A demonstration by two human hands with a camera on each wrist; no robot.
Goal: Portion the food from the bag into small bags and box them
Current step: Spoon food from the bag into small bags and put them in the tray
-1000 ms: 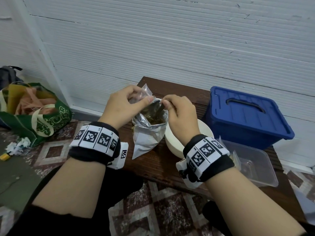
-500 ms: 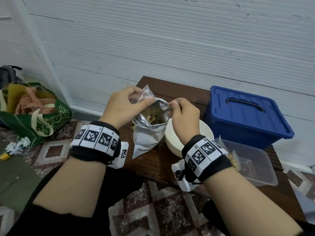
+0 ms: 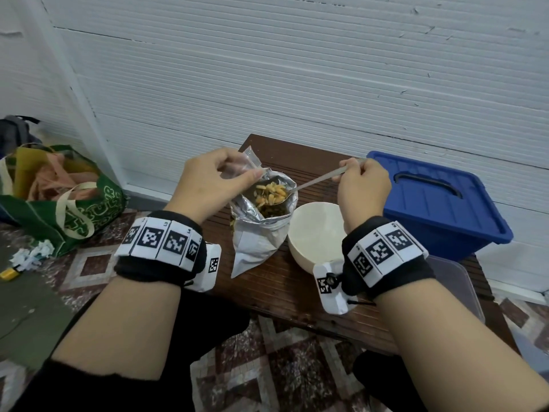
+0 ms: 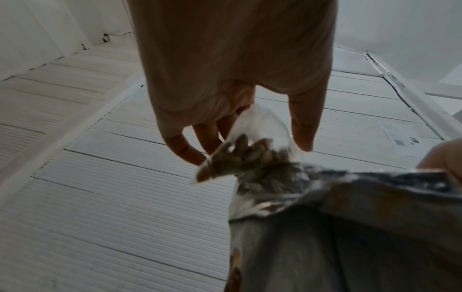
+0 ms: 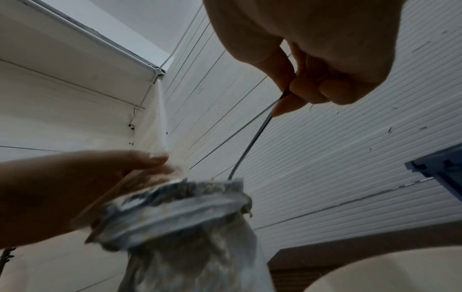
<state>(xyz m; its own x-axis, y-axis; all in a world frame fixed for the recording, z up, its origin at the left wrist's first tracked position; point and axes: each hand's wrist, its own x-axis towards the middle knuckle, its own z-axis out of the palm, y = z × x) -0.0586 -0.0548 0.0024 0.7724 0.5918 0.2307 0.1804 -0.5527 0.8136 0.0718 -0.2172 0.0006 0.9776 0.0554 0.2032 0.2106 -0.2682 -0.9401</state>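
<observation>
Over the near-left part of the table point(image 3: 282, 286), my left hand point(image 3: 208, 185) pinches a small clear bag point(image 3: 237, 171) open at the foil food bag point(image 3: 261, 230), so my right hand point(image 3: 364, 191), clenched on the spoon point(image 3: 315, 181), can tip its loaded scoop in without spilling.

Head looks down; wrists look up, close; all share foil bag point(image 3: 261, 221).
</observation>
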